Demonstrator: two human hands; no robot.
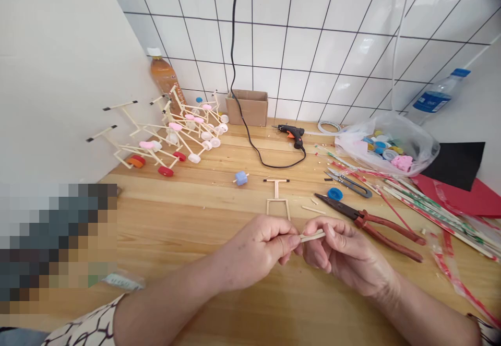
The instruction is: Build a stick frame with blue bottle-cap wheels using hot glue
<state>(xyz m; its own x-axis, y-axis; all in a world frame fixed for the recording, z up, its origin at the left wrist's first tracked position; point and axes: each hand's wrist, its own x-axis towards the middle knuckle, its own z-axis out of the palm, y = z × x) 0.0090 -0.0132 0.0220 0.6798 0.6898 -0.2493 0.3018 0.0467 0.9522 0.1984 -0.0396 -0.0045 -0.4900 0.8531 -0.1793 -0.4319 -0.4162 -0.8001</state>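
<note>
Between my two hands runs a short pale wooden stick, possibly a pair side by side. My left hand pinches its left end, and my right hand holds the right end between thumb and fingers. Just beyond my hands lies a small wooden stick frame with a T-shaped, black-tipped handle; its near part is hidden by my left hand. Loose stick pieces lie above my right hand. Red-handled pliers rest to the right, their jaws pointing left, beside a blue bottle cap.
Stick-built models with cap wheels crowd the back left near a tea bottle. A glue gun, cardboard box and blue-wheeled axle lie ahead. Right are snips, a bag of caps and wrapped sticks.
</note>
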